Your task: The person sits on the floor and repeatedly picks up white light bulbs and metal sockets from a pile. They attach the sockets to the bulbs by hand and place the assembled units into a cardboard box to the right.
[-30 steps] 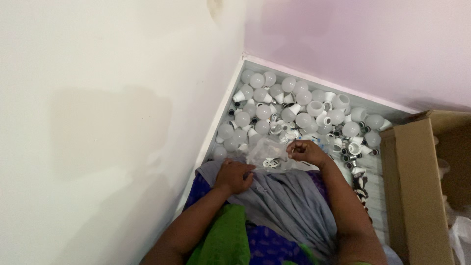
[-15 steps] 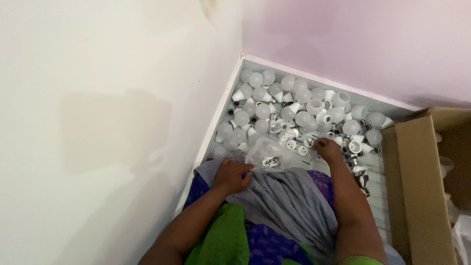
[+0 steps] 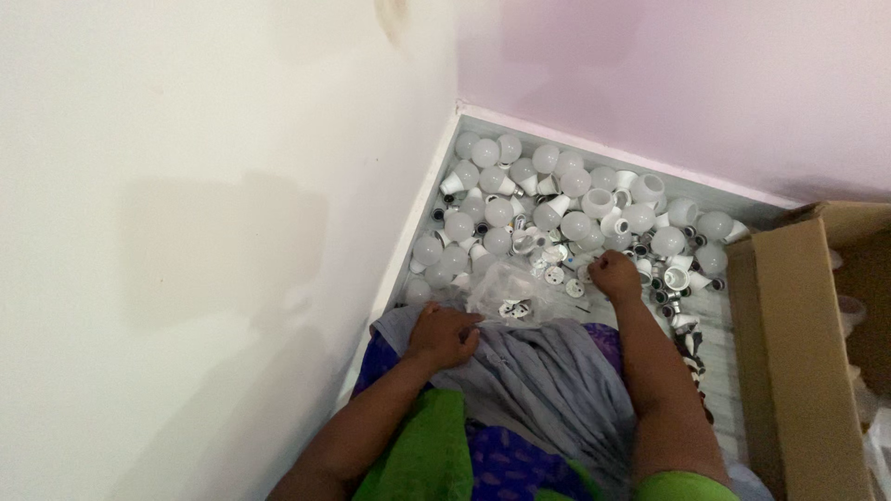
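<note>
Floor, bulbs, corner walls

Both hands rest beside piled white bulbs and a cardboard box.

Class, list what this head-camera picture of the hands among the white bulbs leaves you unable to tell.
- Right hand: its fingers curl down into the bulb pile, so whether they grip a part is hidden.
- Left hand: its closed fist hides what it holds, beyond the grey cloth.
- Clear bag: its small parts are too small to identify.
- Cardboard box: cut off by the right edge.
</note>
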